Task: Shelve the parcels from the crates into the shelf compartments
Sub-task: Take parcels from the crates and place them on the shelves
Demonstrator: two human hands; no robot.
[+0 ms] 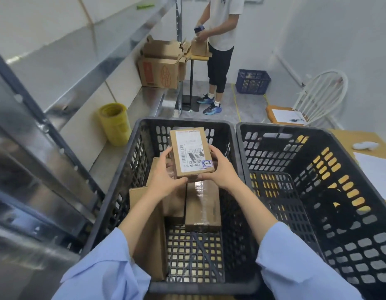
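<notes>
A small cardboard parcel [191, 151] with a white shipping label is held above the left black crate [120, 191]. My left hand [166, 176] grips its lower left corner and my right hand [220, 169] holds its right side. Several more brown parcels [202, 204] lie in that crate under my hands, one standing along the left wall. The right black crate [339, 191] beside it looks bare inside. The metal shelf [64, 68] runs along the left, its compartments open toward me.
A yellow roll [115, 124] stands on the lower shelf board, with open cardboard boxes [159, 66] further back. Another person [220, 50] stands at a small stand beyond the crates. A blue crate [252, 82] and a white chair [319, 96] are at the back right.
</notes>
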